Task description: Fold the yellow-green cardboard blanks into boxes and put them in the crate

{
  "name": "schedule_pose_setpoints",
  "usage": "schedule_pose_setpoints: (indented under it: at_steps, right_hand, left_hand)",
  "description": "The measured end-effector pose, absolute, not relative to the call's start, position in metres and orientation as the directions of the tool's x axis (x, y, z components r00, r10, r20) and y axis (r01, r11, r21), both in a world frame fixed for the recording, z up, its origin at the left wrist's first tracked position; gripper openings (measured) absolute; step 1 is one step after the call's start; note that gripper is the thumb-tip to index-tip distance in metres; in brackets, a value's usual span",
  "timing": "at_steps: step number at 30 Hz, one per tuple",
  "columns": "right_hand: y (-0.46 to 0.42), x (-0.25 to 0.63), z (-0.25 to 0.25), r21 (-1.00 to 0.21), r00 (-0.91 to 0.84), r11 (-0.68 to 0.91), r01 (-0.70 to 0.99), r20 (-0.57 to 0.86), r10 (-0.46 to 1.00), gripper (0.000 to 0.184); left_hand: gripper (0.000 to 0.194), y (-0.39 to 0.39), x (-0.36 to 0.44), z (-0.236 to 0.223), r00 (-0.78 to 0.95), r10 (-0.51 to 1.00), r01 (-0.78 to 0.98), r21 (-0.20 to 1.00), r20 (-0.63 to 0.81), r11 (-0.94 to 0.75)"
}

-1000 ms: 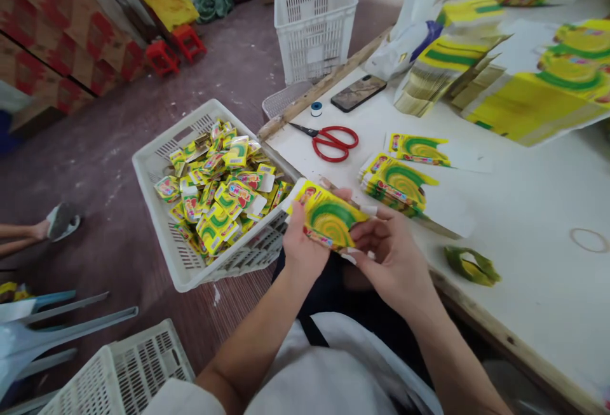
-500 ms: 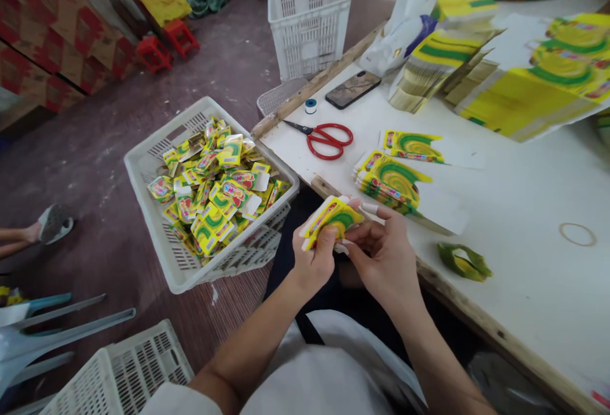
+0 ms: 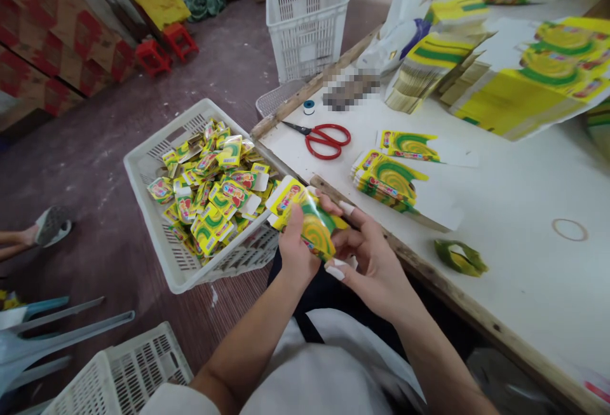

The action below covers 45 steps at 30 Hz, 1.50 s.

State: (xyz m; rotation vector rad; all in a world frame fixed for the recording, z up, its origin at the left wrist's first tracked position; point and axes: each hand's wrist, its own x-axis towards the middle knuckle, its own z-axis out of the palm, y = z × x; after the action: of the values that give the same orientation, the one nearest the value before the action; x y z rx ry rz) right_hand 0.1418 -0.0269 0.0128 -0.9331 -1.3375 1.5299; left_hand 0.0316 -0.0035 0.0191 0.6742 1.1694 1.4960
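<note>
A small yellow-and-green printed carton is in both hands, tilted, above the gap between a basket and the table edge. My left hand grips its left part, thumb across the front. White coverings wrap the thumb and a finger of my right hand, whose fingers close on the carton's right end; that end is partly hidden. Close by on the table lie a stack of flat cartons and a smaller one behind it. To my left, the white basket holds a heap of similar cartons.
Red-handled scissors, a small spool and a blurred-out object lie at the table's left end. Tall carton stacks stand behind. A rubber band and a green crumpled strip lie right. Another crate stands beyond.
The carton has shifted left and turned, so more of its printed front shows and it looks fuller. Both hands have moved slightly left with it.
</note>
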Motion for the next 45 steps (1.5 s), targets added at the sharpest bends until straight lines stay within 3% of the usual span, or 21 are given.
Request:
schedule_pose_setpoints:
  at_steps: [4,8,13,17,20,23,25,27,29,31,33,35,37,40,45]
  right_hand:
    - [-0.028,0.136,0.010,-0.998,-0.339,-0.028,-0.060,-0.006,0.941,0.064]
    - [-0.017,0.144,0.004,-0.999,-0.151,-0.013,-0.051,-0.006,0.989,0.042]
    - [-0.011,0.156,0.011,-0.994,-0.146,0.073,0.083,0.060,0.987,0.009]
    - [-0.009,0.170,0.023,-0.923,-0.072,0.261,0.283,0.251,0.965,0.022]
    - [-0.004,0.180,0.033,-0.746,-0.035,0.391,0.539,0.444,0.895,0.031]
    - [-0.002,0.181,0.038,-0.545,-0.237,0.553,0.630,0.542,0.806,0.034]
    - [-0.004,0.176,0.036,-0.481,-0.365,0.657,0.581,0.568,0.738,0.036]
    - [-0.007,0.172,0.032,-0.467,-0.392,0.684,0.560,0.578,0.716,0.039]
    - [-0.009,0.170,0.025,-0.536,-0.274,0.622,0.571,0.589,0.760,0.044]
    - [-0.010,0.168,0.018,-0.707,-0.080,0.505,0.495,0.542,0.837,0.068]
    - [-0.011,0.165,0.011,-0.893,0.039,0.361,0.269,0.385,0.922,0.082]
    - [-0.012,0.158,0.007,-0.987,0.000,0.163,0.002,0.163,0.987,0.066]
    - [-0.014,0.151,0.006,-0.980,-0.104,-0.056,-0.189,-0.036,0.994,0.051]
    - [-0.014,0.145,0.007,-0.911,-0.203,-0.276,-0.307,-0.221,0.954,0.046]
    - [-0.008,0.149,0.001,-0.878,-0.296,-0.374,-0.299,-0.288,0.911,0.049]
  left_hand:
    - [0.065,-0.001,0.032,0.017,-0.412,0.888,-0.367,0.929,-0.202,0.041]
    - [0.078,-0.002,0.030,0.007,-0.291,0.952,-0.300,0.954,-0.091,-0.001]
    - [0.034,-0.006,0.017,-0.004,-0.312,0.949,-0.274,0.960,-0.039,-0.051]
    - [0.030,-0.006,-0.001,0.005,-0.351,0.936,-0.202,0.974,0.026,-0.103]
    - [0.035,-0.009,-0.018,0.027,-0.406,0.887,-0.064,0.961,0.220,-0.268]
    - [0.066,-0.015,-0.025,0.047,-0.192,0.914,0.235,0.921,0.358,-0.312]
    - [0.088,-0.017,-0.022,0.052,0.075,0.971,0.434,0.870,0.226,-0.236]
    - [0.080,-0.017,-0.014,0.048,0.251,0.968,0.537,0.831,0.003,-0.142]
    - [0.061,-0.017,-0.006,0.040,0.290,0.949,0.555,0.829,-0.122,-0.063]
    - [0.059,-0.018,0.001,0.031,0.242,0.959,0.533,0.846,-0.150,-0.002]
    - [0.071,-0.021,0.006,0.026,0.229,0.963,0.492,0.871,-0.144,0.014]
    - [0.080,-0.023,0.007,0.023,0.244,0.964,0.453,0.891,-0.107,-0.016]
    - [0.079,-0.024,0.007,0.021,0.257,0.966,0.454,0.887,-0.040,-0.084]
    - [0.071,-0.025,0.005,0.016,0.255,0.966,0.509,0.846,0.030,-0.161]
    - [0.071,-0.027,0.006,0.007,0.265,0.959,0.557,0.796,0.100,-0.237]
